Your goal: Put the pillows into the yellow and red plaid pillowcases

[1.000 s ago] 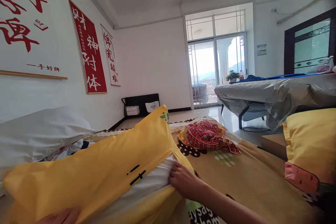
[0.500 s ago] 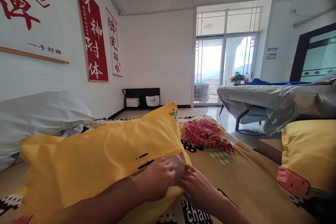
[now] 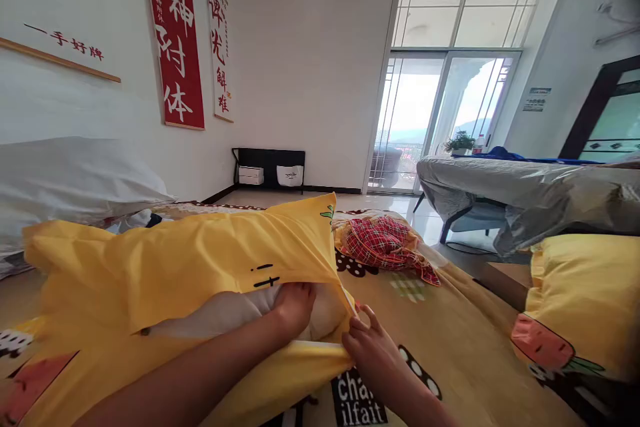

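A yellow pillowcase (image 3: pixel 170 267) lies on the bed in front of me with a white pillow (image 3: pixel 225 313) showing at its open side. My left hand (image 3: pixel 294 303) reaches into the opening and presses on the white pillow, its fingertips hidden under the yellow flap. My right hand (image 3: pixel 367 347) pinches the lower edge of the pillowcase at its near corner. Both forearms come in from the bottom of the view.
A yellow printed bedsheet (image 3: pixel 460 340) covers the bed. A red plaid cloth (image 3: pixel 387 243) lies further back. A second yellow pillow (image 3: pixel 585 293) sits at the right, a white pillow (image 3: pixel 70 177) at the left. A grey-covered table (image 3: pixel 525 183) stands beyond.
My left hand has gone from the outside of the opening into the pillowcase onto the white pillow. My right hand has shifted to grip the lower edge. The view has tilted down.
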`<state>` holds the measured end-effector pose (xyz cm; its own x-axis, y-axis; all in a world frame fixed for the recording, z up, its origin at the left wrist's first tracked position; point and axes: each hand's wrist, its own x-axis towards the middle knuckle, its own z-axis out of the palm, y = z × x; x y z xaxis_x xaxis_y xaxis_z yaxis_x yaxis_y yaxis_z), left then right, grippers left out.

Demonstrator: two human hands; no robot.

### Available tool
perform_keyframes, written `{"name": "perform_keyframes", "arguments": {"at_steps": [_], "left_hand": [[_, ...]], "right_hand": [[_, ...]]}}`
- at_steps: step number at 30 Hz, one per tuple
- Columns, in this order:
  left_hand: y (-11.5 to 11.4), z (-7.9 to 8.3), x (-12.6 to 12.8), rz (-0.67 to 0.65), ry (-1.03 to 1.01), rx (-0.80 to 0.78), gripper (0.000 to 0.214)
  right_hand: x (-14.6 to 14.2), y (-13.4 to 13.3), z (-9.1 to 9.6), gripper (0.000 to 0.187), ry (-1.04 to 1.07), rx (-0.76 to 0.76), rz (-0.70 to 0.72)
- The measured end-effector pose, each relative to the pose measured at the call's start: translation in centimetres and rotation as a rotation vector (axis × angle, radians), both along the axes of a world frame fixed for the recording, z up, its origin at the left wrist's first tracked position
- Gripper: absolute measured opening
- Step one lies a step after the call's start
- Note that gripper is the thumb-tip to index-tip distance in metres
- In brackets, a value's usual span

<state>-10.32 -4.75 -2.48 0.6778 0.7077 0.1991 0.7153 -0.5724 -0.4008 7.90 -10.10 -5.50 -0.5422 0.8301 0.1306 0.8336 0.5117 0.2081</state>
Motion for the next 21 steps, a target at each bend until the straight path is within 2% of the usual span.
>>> {"name": "perform_keyframes", "arguments": {"at_steps": [2, 3, 6, 7, 8, 9, 14, 18, 21], "left_hand": [[0.2, -0.1, 1.8, -0.059, 0.028, -0.004, 0.021], [0.3, -0.1, 2.7, -0.174, 0.045, 0.004, 0.020], [0.7, -0.9, 4.9, -0.627, 0.102, 0.011, 0.020], [0.8, -1.4, 5.4, -0.715, 0.116, -0.005, 0.019], [1.0, -2.0, 5.8, -0.737, 0.118, -0.026, 0.019], [1.2, -2.7, 6.1, -0.702, 0.108, -0.047, 0.019], [2.1, -6.2, 8.7, -0.355, -0.012, -0.179, 0.027], [3.2, -8.2, 10.6, -0.175, -0.106, -0.203, 0.017], [4.0, -9.2, 11.0, -0.072, -0.274, -0.189, 0.019]], "right_hand": [[0.0, 0.0, -0.1, 0.019, -0.008, -0.007, -0.006], [0.0, -0.1, -0.2, 0.020, -0.014, -0.005, -0.009], [0.3, -0.7, -0.8, 0.024, -0.025, 0.004, -0.019], [0.4, -1.1, -0.9, 0.025, -0.026, 0.008, -0.029], [0.6, -1.4, -1.0, 0.025, -0.027, 0.011, -0.045], [0.7, -1.7, -1.0, 0.024, -0.027, 0.014, -0.062], [1.4, -2.2, -0.3, 0.015, 0.013, 0.010, -0.151], [1.4, -2.2, 0.2, 0.020, 0.018, -0.047, -0.220], [1.0, -2.6, 0.5, 0.023, -0.038, -0.095, -0.242]]}}
